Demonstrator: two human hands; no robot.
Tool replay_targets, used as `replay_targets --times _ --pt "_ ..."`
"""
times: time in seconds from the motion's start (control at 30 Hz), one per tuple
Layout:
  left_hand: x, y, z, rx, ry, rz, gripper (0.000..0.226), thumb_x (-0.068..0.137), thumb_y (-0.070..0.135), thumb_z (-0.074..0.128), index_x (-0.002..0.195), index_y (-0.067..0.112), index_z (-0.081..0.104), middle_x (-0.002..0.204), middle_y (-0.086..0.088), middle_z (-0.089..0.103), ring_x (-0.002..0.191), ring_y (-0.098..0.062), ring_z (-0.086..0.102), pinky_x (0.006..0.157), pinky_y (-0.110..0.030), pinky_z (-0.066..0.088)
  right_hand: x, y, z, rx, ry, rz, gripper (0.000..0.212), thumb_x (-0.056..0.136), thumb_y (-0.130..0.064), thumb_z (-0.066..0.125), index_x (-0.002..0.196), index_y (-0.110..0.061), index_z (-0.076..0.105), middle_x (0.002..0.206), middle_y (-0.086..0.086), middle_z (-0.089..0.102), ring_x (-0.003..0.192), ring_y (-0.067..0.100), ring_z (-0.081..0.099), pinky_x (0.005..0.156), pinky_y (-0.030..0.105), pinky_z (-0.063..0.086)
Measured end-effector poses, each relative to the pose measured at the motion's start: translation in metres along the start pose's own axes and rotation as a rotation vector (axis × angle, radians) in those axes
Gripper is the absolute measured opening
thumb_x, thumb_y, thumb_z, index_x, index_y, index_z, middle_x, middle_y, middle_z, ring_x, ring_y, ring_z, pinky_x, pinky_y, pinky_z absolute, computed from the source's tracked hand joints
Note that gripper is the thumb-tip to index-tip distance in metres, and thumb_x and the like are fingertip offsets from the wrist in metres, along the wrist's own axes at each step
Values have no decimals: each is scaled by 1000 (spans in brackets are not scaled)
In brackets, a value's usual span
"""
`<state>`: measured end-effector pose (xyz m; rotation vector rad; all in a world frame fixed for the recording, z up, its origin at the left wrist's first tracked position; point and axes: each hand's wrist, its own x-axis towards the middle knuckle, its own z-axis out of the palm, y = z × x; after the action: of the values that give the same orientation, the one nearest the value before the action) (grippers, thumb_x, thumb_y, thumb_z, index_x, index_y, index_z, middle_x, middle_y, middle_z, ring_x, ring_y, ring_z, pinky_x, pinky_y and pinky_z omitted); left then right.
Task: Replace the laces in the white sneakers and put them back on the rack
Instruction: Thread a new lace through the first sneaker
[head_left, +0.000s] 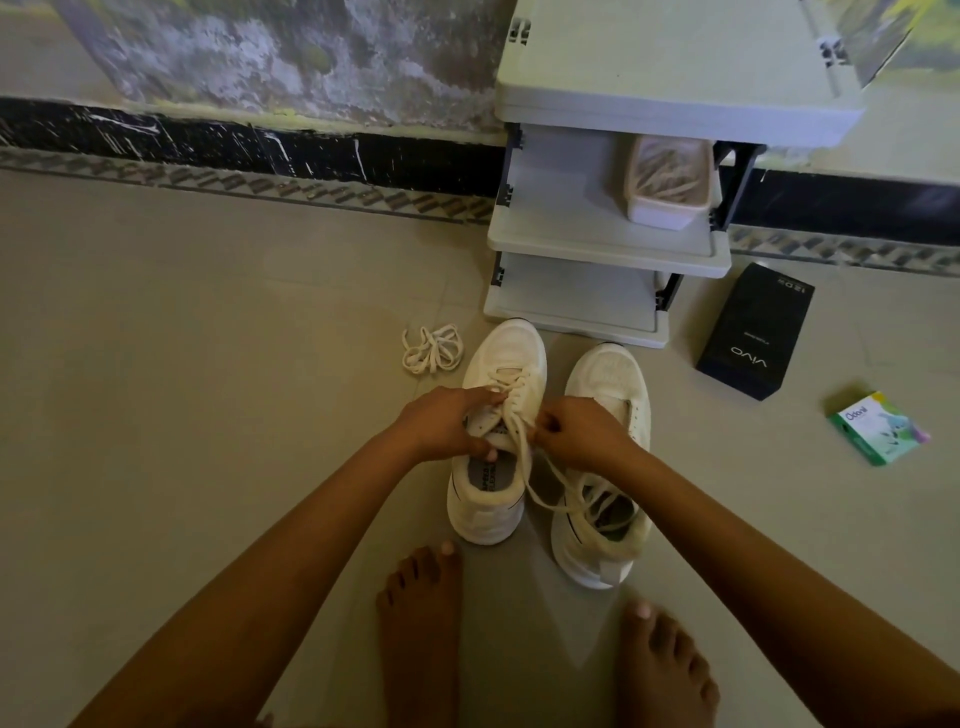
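Observation:
Two white sneakers stand side by side on the floor in front of the rack. My left hand (449, 423) grips the tongue and eyelet edge of the left sneaker (506, 358). My right hand (576, 428) pinches the cream lace (524, 457) threaded through that shoe. The lace's loose ends trail across into the opening of the right sneaker (608, 379). A second lace (432, 348) lies bundled on the floor to the left of the shoes.
The grey plastic shoe rack (597, 239) stands against the wall, a white tub of laces (670, 182) on its middle shelf. A black phone box (756, 332) and a small green box (878, 426) lie on the tiles at right. My bare feet (421, 623) are below the shoes.

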<state>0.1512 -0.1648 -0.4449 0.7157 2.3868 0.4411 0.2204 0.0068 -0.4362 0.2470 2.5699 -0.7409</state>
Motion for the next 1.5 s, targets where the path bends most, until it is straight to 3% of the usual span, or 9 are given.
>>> replay_targets --times 0.2,0.4,0.53,0.63,0.83,0.97,1.1,1.27,1.5 --pt "-2 -2 -3 -45 -8 2 82 73 40 77 142 36 34 146 4 41 131 -20 41 102 -37 41 -6 -9 -42 916 -77 193 15 92 -15 53 82 -10 62 62 -1 66 57 10 63 53 19 50" --pt "-6 1 -15 -103 -63 18 75 74 32 78 139 31 42 145 5 42 133 -16 39 106 -33 36 -28 -25 -85 1230 -199 -4 21 96 -16 46 91 -9 65 68 -1 68 62 9 66 59 21 56" --pt "-16 16 -31 -441 168 74 24 84 8 65 103 23 67 101 14 63 100 -11 57 77 -17 45 -28 -35 -84 1411 -160 -42 23 97 -9 40 98 -8 62 86 5 73 77 13 70 73 26 57" --pt "-26 36 -39 -701 71 132 30 88 3 53 102 26 66 96 13 62 90 -5 57 75 -15 46 -24 -39 -81 1477 -31 -57 22 97 -2 37 104 -7 57 93 6 71 80 13 69 74 25 56" --pt "-34 54 -32 -802 -141 186 20 97 15 44 94 19 64 116 3 64 106 -7 57 91 -24 45 -16 -31 -74 1483 171 -12 18 95 1 43 108 -8 52 92 6 70 78 14 69 71 23 58" --pt "-35 32 -44 -850 -13 141 27 101 20 35 88 14 58 85 2 69 85 -9 66 82 -22 53 -13 -19 -71 1400 284 60 15 93 2 47 105 -7 52 85 5 69 75 12 67 61 17 55" --pt "-30 4 -49 -571 152 -5 25 99 10 41 88 12 63 72 1 61 66 -8 56 66 -17 47 -8 -2 -65 1097 368 121 14 91 2 51 101 -7 54 83 7 66 72 12 65 55 15 53" --pt "-28 -8 -41 -342 360 -121 11 86 15 65 78 14 72 72 1 67 68 -11 58 70 -27 48 1 17 -57 618 350 185 16 84 -1 62 90 -14 56 94 13 67 84 24 67 80 37 56" --pt "-27 6 -40 -394 461 3 15 74 26 78 66 24 65 62 10 61 57 -1 52 58 -15 43 -4 4 -42 90 353 -38 42 88 -16 60 128 -14 51 126 7 56 110 22 55 83 25 41"
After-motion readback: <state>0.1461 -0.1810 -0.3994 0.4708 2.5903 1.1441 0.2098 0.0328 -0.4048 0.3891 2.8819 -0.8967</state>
